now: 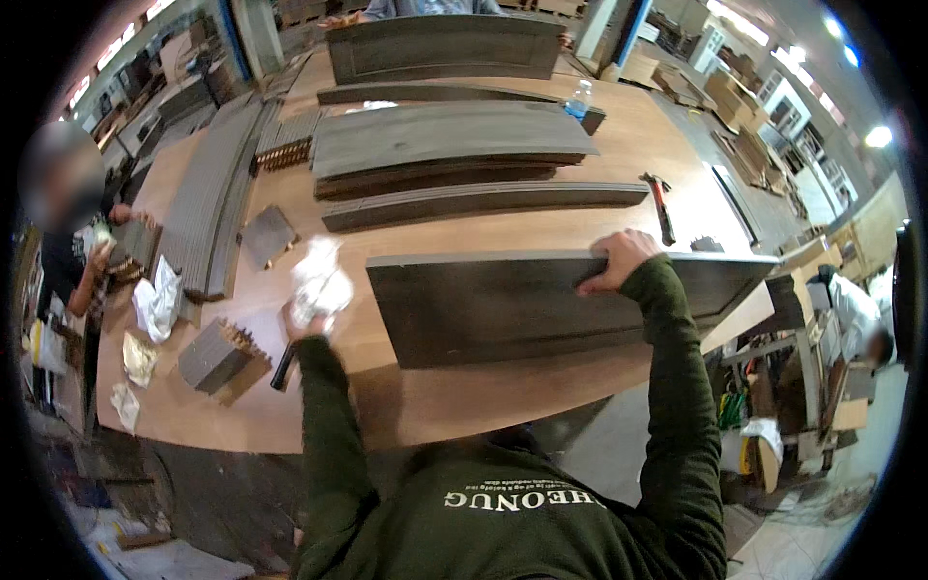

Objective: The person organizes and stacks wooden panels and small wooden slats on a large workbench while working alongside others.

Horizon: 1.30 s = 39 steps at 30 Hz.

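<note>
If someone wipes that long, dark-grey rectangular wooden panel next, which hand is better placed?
Probably the person's left hand: it holds the crumpled white cloth-like wad. The right hand grips the upper edge of the panel.

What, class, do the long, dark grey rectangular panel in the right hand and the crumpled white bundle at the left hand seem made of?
Panel: probably wood, dull paint or stain; stiff, straight edges, faint streaks.
Bundle: perhaps soft, matt cloth or paper; loose folds, but blurred.

top: dark green shirt [527, 543] | sleeves [682, 387]: long, plain, wrist-length | chest lettering [520, 498]: white, one bold line, smaller lines beside | fingers [628, 246]: bare
</note>
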Available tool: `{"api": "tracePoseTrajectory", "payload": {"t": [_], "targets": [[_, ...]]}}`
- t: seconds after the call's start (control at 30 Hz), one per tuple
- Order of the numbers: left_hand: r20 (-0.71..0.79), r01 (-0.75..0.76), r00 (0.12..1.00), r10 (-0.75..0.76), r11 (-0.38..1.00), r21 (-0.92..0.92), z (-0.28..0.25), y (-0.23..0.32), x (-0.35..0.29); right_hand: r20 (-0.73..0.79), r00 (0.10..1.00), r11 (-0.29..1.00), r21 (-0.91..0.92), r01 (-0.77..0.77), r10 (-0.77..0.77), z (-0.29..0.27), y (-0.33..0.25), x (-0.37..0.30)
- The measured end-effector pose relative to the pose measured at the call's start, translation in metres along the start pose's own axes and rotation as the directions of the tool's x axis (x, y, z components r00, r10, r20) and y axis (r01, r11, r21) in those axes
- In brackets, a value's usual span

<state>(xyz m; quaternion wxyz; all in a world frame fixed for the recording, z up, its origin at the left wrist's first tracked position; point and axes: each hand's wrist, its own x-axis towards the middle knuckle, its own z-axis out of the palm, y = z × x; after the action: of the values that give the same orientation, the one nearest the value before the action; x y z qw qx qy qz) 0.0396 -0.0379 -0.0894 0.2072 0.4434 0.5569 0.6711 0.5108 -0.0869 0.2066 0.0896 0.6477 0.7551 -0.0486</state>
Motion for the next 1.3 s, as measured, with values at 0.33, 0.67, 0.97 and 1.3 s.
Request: {"api": "tracePoseTrajectory", "payload": {"t": [0.33, 0.67, 0.97, 1.3], "targets": [[0.417, -0.576, 0.811, 0.41, 0.685, 0.447, 0.058, 0.151, -0.166, -0.673, 0.672, 0.938, -0.101, 0.33, -0.309, 0.054, 0.016, 0.051], [0.418, -0.129, 0.871, -0.258, 0.702, 0.701, 0.086, 0.129, -0.189, -0.849, 0.447, 0.929, -0.125, 0.348, -0.282, 0.054, 0.009, 0.031], [0.216, -0.111, 0.976, -0.029, 0.786, 0.608, 0.057, 0.173, -0.16, -0.841, 0.464, 0.935, -0.127, 0.333, -0.279, 0.055, 0.018, 0.025], [0.224, 0.042, 0.85, -0.477, 0.486, 0.873, 0.063, 0.118, -0.147, -0.834, 0.482, 0.945, -0.133, 0.3, -0.27, 0.044, 0.003, 0.015]]}}
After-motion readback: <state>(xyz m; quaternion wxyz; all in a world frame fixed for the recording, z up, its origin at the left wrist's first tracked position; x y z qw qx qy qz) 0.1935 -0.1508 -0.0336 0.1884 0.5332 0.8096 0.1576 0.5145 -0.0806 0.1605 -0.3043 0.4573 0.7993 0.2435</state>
